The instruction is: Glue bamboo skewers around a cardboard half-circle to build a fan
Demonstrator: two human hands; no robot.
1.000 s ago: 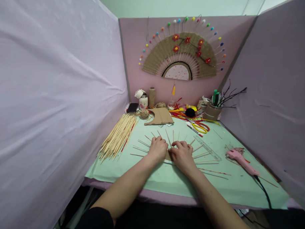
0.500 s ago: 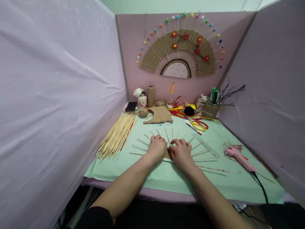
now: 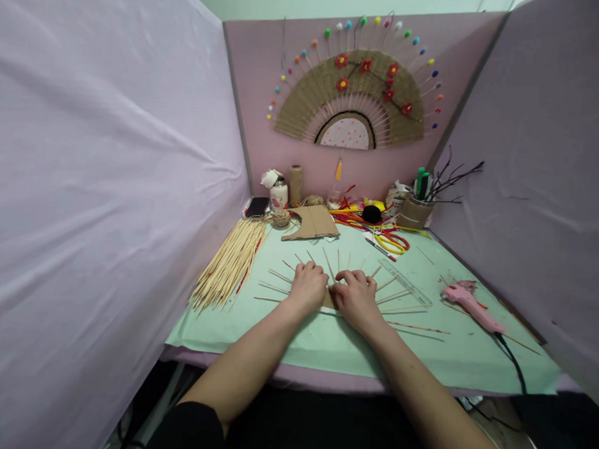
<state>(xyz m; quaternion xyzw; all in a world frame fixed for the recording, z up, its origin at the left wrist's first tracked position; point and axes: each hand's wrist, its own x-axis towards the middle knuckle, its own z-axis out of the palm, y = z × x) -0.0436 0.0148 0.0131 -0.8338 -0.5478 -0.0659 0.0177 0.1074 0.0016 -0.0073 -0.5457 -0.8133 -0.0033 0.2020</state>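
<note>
Side by side over a small brown cardboard piece [image 3: 330,301] on the green table cover, my two hands are close together. Thin bamboo sticks [image 3: 329,265] fan out from it, beyond and to both sides of my hands. My left hand [image 3: 309,288] lies palm down with bent, closed fingers over the left part of the fan, and what its fingertips grip is hidden. At the middle of the fan, my right hand [image 3: 355,294] has curled fingers, with thumb and index at the lower end of a stick. Most of the cardboard is covered by my hands.
A bundle of bamboo sticks [image 3: 232,263] lies left. Behind are a cut cardboard sheet [image 3: 316,222], a twine ball [image 3: 281,218] and yellow-handled scissors [image 3: 392,243]. Right are a clear ruler [image 3: 406,283] and a corded pink glue gun [image 3: 474,309]. A decorated fan [image 3: 351,95] hangs behind.
The view has tilted slightly downward. Both hands stay in nearly the same place on the cardboard and sticks.
</note>
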